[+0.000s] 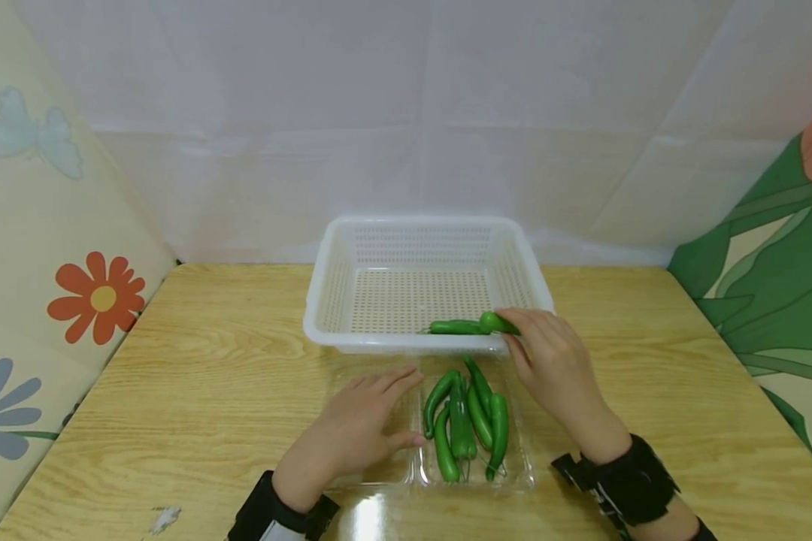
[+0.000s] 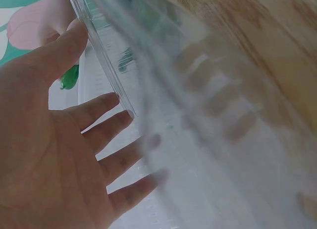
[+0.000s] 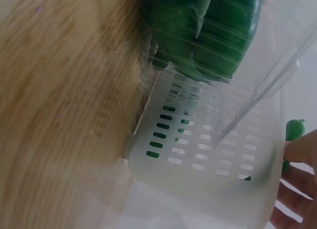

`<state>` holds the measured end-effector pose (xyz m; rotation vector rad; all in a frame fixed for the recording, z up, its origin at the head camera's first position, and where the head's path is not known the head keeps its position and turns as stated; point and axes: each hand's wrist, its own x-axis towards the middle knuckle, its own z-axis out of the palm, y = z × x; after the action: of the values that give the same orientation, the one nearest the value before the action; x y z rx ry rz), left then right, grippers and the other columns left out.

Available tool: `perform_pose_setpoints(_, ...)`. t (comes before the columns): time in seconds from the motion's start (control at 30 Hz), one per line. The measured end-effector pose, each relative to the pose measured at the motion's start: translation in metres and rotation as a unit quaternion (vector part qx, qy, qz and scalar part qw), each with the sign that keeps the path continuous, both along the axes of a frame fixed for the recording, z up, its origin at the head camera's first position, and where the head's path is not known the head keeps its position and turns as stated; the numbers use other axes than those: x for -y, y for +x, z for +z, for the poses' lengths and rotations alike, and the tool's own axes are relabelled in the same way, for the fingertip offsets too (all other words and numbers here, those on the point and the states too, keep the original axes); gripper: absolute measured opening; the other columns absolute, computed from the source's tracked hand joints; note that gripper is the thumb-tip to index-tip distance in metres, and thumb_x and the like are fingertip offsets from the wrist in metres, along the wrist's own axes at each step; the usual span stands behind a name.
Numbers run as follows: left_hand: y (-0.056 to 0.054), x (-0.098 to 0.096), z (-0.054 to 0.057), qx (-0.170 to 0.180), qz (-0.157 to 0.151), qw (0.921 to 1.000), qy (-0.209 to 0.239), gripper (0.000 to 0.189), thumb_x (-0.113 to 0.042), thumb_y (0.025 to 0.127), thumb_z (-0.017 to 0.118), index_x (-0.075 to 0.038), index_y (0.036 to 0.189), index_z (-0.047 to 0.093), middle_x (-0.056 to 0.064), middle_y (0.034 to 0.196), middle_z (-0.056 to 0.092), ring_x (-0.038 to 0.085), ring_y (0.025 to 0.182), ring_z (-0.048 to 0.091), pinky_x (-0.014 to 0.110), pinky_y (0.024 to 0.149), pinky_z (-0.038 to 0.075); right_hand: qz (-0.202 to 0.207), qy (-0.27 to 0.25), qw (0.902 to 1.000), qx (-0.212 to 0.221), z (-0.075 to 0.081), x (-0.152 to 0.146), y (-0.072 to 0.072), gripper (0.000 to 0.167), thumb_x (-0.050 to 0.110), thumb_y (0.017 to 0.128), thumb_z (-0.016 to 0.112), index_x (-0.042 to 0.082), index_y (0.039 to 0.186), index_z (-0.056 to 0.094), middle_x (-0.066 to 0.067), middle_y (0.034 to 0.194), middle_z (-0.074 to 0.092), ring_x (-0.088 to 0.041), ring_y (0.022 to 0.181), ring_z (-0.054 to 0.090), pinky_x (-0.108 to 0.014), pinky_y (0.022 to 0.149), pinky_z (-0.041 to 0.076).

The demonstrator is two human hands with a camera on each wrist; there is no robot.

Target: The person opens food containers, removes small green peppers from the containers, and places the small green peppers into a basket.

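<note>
My right hand point(image 1: 555, 361) reaches over the front right rim of a white perforated plastic basket point(image 1: 406, 343). It holds a green chili pepper point(image 1: 495, 323) between thumb and fingers. Another green pepper point(image 1: 455, 327) lies inside along the basket's front wall. In front stands a clear plastic clamshell box point(image 1: 416, 469), spread flat in two halves, with several green peppers point(image 1: 462, 421) in its right half. My left hand point(image 1: 362, 428) is over the left half, fingers straight and thumb apart; in the left wrist view its thumb and fingertips are at the clear box's edge point(image 2: 111, 80).
Everything stands on a light wooden table point(image 1: 230, 338). A white cloth backdrop point(image 1: 406, 135) hangs behind the basket. Flower-printed panels flank the table, one on the left point(image 1: 95, 210) and one on the right point(image 1: 771, 300). The basket's floor shows bare behind the peppers.
</note>
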<state>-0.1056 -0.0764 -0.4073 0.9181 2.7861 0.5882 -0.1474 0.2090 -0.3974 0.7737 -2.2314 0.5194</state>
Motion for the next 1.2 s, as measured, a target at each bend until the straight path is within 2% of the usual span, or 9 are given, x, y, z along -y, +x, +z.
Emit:
perform_pose_setpoints(0.83,-0.0012,0.0,-0.0035,-0.013,-0.005,0.9999,-0.003,0.081,-0.056,0.089,0.065,-0.018,0.154,0.037,0.002,0.159,0.034,0.027,0.139,0.041,0.052,0.114,0.032,-0.007,0.003,1.0,0.0,-0.0001,-0.0009,-0.0008,0.05,-0.008,0.076,0.075,-0.002,0.124,0.062,-0.018,0.112,0.067,-0.036,0.097,0.063,-0.051,0.082,0.054)
perform_pose_setpoints(1.03,-0.0013,-0.0001,-0.0035,-0.012,-0.005,0.9999,-0.003,0.081,-0.056,0.089,0.065,-0.017,0.154,0.037,0.002,0.159,0.033,0.027,0.139,0.041,0.052,0.114,0.032,0.002,0.004,1.0,0.002,0.0003,-0.002,-0.0007,0.046,-0.006,0.077,0.073,-0.002,0.122,0.063,-0.018,0.115,0.066,-0.036,0.1,0.063,-0.051,0.084,0.053)
perform_pose_setpoints(1.2,-0.0012,-0.0002,-0.0033,-0.012,-0.005,0.9999,-0.003,0.081,-0.056,0.089,0.065,-0.017,0.154,0.036,0.001,0.159,0.033,0.027,0.139,0.04,0.052,0.114,0.032,0.027,0.015,0.9994,-0.015,0.0022,-0.002,-0.0018,0.027,0.003,0.09,0.064,-0.002,0.116,0.067,-0.017,0.113,0.067,-0.035,0.099,0.063,-0.048,0.085,0.053)
